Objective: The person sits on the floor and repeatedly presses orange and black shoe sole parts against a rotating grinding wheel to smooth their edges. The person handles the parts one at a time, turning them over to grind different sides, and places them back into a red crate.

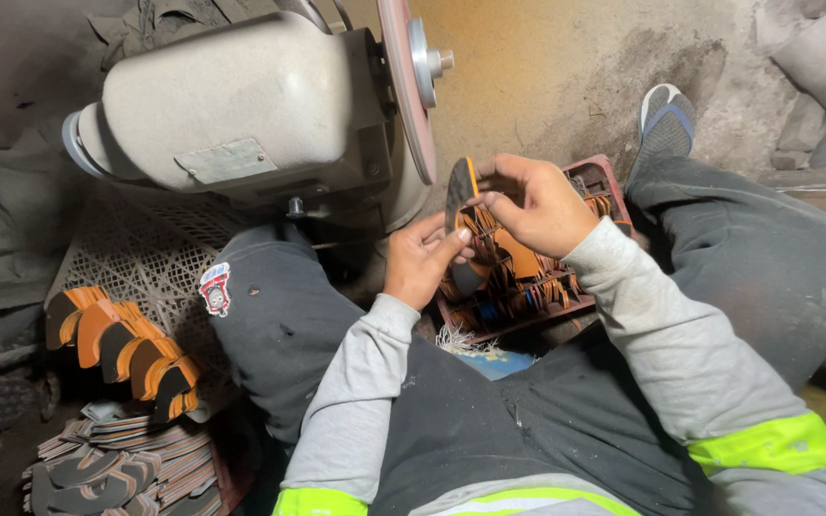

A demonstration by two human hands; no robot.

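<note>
Right hand and left hand: fingers pinch a dark, orange-edged sole piece, held upright just beside the grinding wheel rim, above a red tray of similar pieces. Narrow gap to the wheel.

Dark orange-edged sole piece (held upright).

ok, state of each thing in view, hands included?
Left hand: fingertips pinching the sole piece's lower edge.
Right hand: gripping the sole piece's top.
Sole piece: held upright, close beside the grinding wheel; contact unclear.
Grinding wheel: mounted on the grinder, spin not discernible.
Red tray: full of pieces.
Stacked soles: overlapping on the mesh.
</note>
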